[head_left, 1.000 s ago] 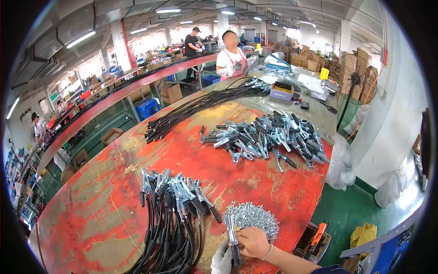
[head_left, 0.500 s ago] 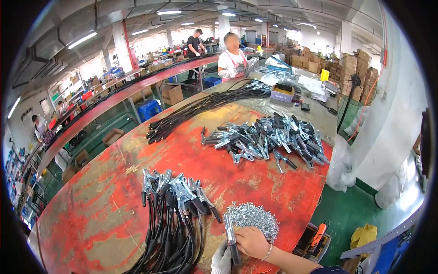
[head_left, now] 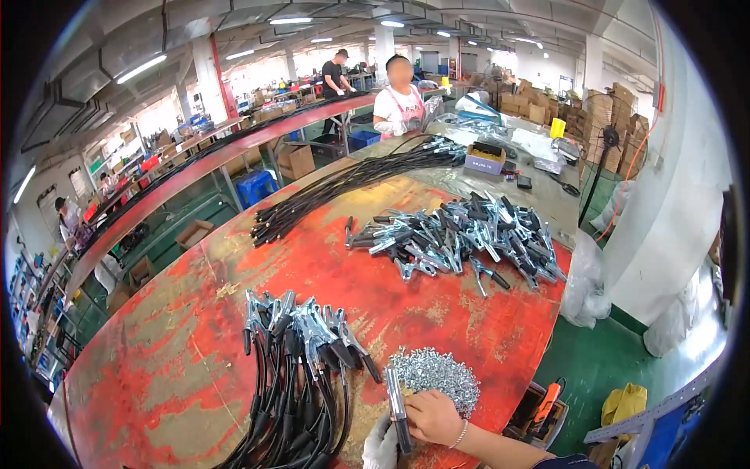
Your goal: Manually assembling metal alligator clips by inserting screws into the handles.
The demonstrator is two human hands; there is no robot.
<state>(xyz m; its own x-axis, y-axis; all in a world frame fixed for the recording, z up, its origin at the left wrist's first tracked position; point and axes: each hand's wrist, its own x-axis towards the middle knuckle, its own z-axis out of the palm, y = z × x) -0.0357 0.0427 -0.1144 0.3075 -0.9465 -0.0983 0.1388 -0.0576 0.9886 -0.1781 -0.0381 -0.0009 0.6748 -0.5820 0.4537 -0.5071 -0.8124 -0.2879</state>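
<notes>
My left hand [head_left: 380, 444], in a white glove, grips a metal clamp [head_left: 395, 400] with a dark handle, held upright with its jaws pointing away from me. My bare right hand [head_left: 433, 414], with a bracelet at the wrist, meets the clamp from the right. Its fingers are bent together against the clamp's side; whatever they pinch is hidden. Just beyond that hand lies a heap of small silvery screws or nuts [head_left: 437, 369]. To the left is a bundle of black cables [head_left: 289, 414] with metal clamps [head_left: 312, 332] on their far ends.
A large pile of loose clamps [head_left: 461, 238] lies farther back on the worn red table [head_left: 195, 336]. Behind it are more black cables [head_left: 336, 187] and a small box [head_left: 484, 159]. A co-worker [head_left: 398, 102] stands at the far side. An orange-handled tool [head_left: 547, 402] sits in a bin below right.
My hands and the clamp stay almost in place. Across the table, the co-worker's head and hands have shifted slightly.
</notes>
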